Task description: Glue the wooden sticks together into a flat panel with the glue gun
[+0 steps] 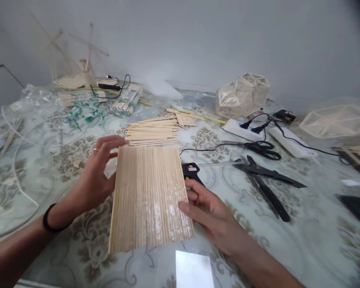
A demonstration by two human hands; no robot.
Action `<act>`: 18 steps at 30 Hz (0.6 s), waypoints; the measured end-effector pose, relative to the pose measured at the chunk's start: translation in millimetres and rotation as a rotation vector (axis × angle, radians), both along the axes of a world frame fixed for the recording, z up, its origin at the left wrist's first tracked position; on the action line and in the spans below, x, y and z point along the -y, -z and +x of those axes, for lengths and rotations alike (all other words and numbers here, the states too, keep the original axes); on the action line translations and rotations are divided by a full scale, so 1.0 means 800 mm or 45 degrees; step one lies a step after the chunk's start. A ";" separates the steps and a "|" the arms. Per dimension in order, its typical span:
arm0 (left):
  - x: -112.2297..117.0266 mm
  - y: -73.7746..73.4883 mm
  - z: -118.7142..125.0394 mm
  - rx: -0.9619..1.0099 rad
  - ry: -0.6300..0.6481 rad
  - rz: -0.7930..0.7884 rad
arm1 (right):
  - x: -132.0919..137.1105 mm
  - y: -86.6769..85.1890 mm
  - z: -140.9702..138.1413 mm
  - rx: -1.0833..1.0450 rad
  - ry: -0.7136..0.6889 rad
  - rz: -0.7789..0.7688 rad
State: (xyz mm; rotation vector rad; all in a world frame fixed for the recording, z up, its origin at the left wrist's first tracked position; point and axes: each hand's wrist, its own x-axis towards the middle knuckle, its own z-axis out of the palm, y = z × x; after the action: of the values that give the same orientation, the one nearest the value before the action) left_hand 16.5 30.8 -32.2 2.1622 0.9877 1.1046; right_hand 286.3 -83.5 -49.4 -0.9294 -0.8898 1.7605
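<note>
- Stick panel (150, 196), glossy in patches
- Left hand (96, 174) holding its far left corner
- Right hand (211, 212) pinching its right edge
- Loose sticks (153, 132) just beyond

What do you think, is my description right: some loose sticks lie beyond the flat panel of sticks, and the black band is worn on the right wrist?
One detail is wrong: in the head view, the black band is on the left wrist. The loose sticks do lie beyond the flat panel of sticks.
</note>
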 end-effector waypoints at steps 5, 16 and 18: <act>-0.001 -0.009 0.000 0.396 -0.027 -0.856 | 0.000 0.009 0.000 0.100 0.081 0.060; 0.009 -0.016 0.001 0.001 0.164 -0.910 | 0.002 0.017 0.001 0.206 0.228 0.114; 0.010 -0.016 0.002 -0.002 0.173 -0.900 | 0.002 0.017 0.001 0.218 0.223 0.115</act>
State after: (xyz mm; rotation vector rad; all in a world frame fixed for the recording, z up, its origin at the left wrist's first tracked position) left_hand 17.7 22.8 -19.7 1.6178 1.0184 0.5637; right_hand 287.2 -85.0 -63.1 -1.0770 -0.9584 1.4972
